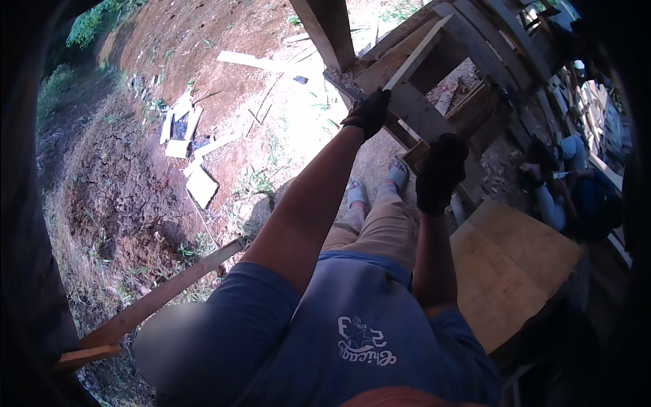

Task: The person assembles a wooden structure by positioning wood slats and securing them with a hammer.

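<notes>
My left hand [368,114], in a black glove, is closed around the near end of a narrow wooden strip [417,53]. The strip slants away up and to the right, over a rough wooden workbench [428,115]. My right hand [441,178], also in a dark glove, is closed low by the bench's near edge, to the right of my left hand. Shadow and the glove hide what it holds, if anything. An opening in the bench top shows wood scraps [445,93] underneath.
A wooden post [325,30] rises beyond the bench. Plywood sheets [512,264] lie to my right, with a co-worker [583,197] crouched past them. Wood offcuts [201,186] are scattered over the dirt at left. A plank [163,292] crosses the lower left.
</notes>
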{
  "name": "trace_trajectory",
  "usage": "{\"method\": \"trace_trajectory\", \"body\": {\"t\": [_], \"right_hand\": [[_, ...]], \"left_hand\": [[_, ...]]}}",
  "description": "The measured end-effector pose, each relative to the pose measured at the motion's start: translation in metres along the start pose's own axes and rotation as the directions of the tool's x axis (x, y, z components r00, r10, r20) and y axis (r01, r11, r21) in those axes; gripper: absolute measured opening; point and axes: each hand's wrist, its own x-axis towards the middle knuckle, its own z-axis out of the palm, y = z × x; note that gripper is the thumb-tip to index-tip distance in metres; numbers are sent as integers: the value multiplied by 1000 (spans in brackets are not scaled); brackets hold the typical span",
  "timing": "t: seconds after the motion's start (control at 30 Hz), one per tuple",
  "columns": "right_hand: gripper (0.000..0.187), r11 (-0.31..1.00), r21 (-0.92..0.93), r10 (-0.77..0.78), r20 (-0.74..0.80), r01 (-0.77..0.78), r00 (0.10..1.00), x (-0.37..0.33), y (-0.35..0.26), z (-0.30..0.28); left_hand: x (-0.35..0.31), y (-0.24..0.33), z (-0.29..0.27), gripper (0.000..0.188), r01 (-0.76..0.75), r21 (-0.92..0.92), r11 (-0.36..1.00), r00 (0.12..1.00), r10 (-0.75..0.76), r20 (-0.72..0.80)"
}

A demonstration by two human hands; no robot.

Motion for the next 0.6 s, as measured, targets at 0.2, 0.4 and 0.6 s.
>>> {"method": "trace_trajectory", "body": {"t": [0.2, 0.4, 0.6], "right_hand": [[21, 985, 119, -165, 440, 125, 883, -8, -11, 33], [22, 987, -149, -37, 185, 65, 982, 3, -21, -8], [28, 874, -358, -232, 283, 327, 931, -29, -3, 38]], "left_hand": [[-4, 11, -7, 54, -4, 3, 1000, 998, 4, 59], [0, 1, 1, 54, 36, -53, 998, 999, -37, -21], [-7, 28, -17, 55, 74, 59, 996, 994, -78, 78]]}}
